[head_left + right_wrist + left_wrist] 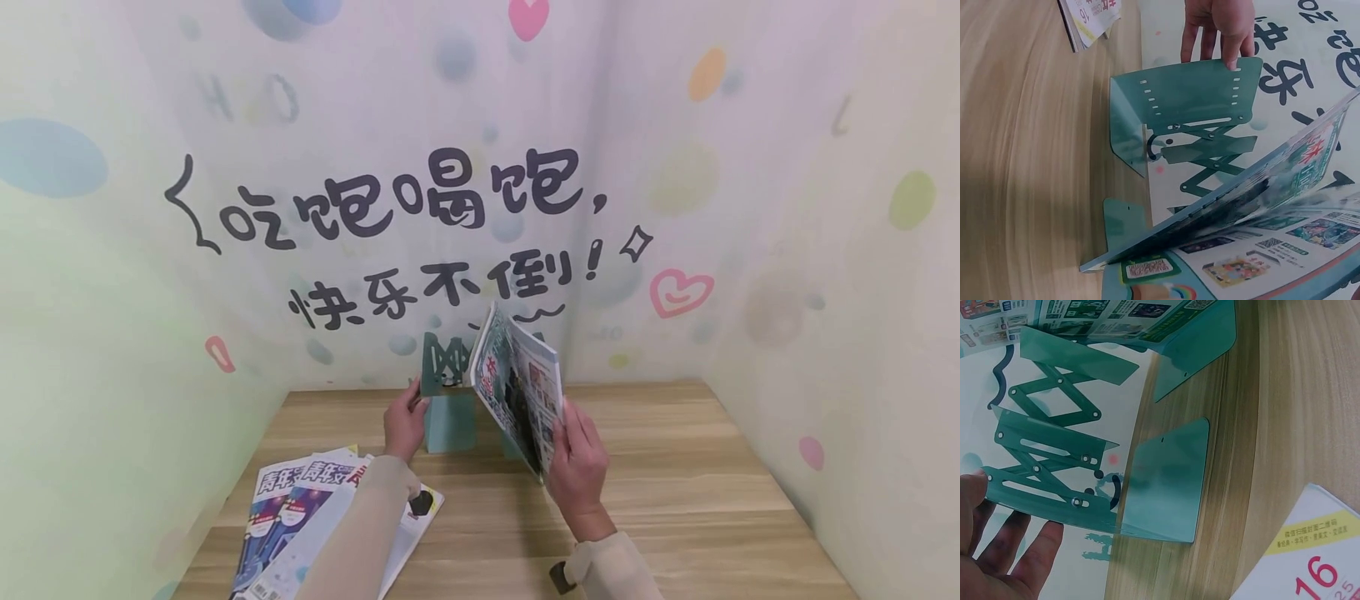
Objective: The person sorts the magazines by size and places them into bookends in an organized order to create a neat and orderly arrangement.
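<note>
My left hand [405, 427] grips the outer end plate of a green folding metal bookend [452, 423], its thumb and fingers at the plate's upper edge. The bookend stands stretched out on the table, and its criss-cross hinged bars [1037, 467] show in the left wrist view. With my right hand [579, 468] I hold a magazine [517, 387] upright by its near edge, at the bookend's right part. The magazine's sides [1254, 181] spread apart in the right wrist view, and it hides the bookend's far end plate from the head view.
Several magazines [258, 508] lie fanned on the wooden table [675, 500] at the left, partly under my left sleeve [360, 525]. A printed white wall [450, 108] stands right behind the table, with side walls left and right.
</note>
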Action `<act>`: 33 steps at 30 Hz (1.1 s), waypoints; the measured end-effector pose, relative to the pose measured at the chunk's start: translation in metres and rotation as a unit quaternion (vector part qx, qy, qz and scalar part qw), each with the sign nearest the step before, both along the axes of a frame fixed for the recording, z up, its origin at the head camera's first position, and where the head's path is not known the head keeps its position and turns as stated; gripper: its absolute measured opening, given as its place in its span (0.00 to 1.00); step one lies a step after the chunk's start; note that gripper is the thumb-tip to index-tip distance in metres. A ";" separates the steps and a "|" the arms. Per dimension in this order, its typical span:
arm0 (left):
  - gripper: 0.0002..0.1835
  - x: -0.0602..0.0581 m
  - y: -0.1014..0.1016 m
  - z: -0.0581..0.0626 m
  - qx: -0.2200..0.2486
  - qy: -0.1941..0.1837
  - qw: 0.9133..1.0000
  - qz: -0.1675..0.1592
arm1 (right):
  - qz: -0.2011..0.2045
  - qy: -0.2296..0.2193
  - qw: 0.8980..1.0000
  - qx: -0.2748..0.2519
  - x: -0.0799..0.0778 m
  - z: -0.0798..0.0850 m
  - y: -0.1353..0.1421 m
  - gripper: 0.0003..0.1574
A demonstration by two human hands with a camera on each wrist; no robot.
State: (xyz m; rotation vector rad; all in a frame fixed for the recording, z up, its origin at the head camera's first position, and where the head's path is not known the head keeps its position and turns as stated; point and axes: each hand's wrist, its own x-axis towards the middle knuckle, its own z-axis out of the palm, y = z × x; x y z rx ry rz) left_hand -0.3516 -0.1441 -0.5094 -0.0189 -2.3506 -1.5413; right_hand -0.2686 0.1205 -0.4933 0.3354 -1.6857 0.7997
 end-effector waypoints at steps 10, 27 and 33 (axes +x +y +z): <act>0.26 0.000 0.002 0.001 0.001 -0.003 1.000 0.005 | -0.008 -0.016 1.000 -0.008 -0.002 -0.008 0.001 0.22; 0.26 0.001 0.001 -0.001 -0.001 -0.011 1.000 -0.002 | 0.005 -0.151 0.988 -0.032 0.014 -0.001 0.002 0.14; 0.27 -0.001 0.001 -0.002 -0.001 -0.008 1.000 0.002 | 0.005 -0.195 0.980 -0.030 0.020 0.008 0.000 0.16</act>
